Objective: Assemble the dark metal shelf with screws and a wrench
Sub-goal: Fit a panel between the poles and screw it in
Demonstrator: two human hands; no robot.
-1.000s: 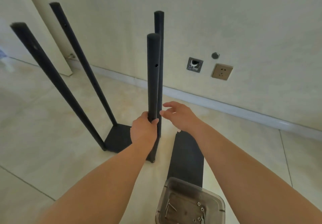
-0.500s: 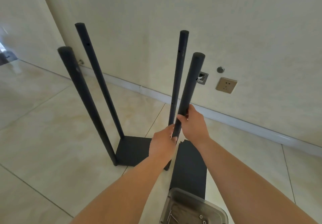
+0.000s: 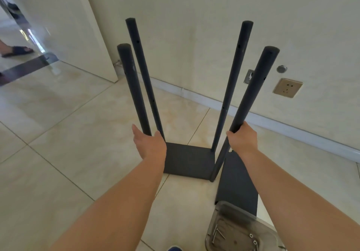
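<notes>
The dark metal shelf frame stands on the tiled floor: a flat base panel (image 3: 187, 159) with four upright round posts. My right hand (image 3: 242, 140) grips the near right post (image 3: 253, 90) about halfway up. My left hand (image 3: 150, 143) is spread, thumb and fingers on either side of the near left post (image 3: 132, 87) without closing on it. The far left post (image 3: 142, 69) and far right post (image 3: 233, 79) rise behind. A loose dark shelf panel (image 3: 236, 182) lies on the floor to the right of the frame.
A clear plastic tray (image 3: 241, 231) at the bottom right holds hex keys and screws. The wall with a socket plate (image 3: 287, 87) is close behind the frame. A door panel (image 3: 78, 26) stands at left; a person's sandalled foot (image 3: 16, 50) shows beyond it.
My left hand has let go of the right post and moved over to the near left post. My right hand keeps its grip. The view has shifted left and closer.
</notes>
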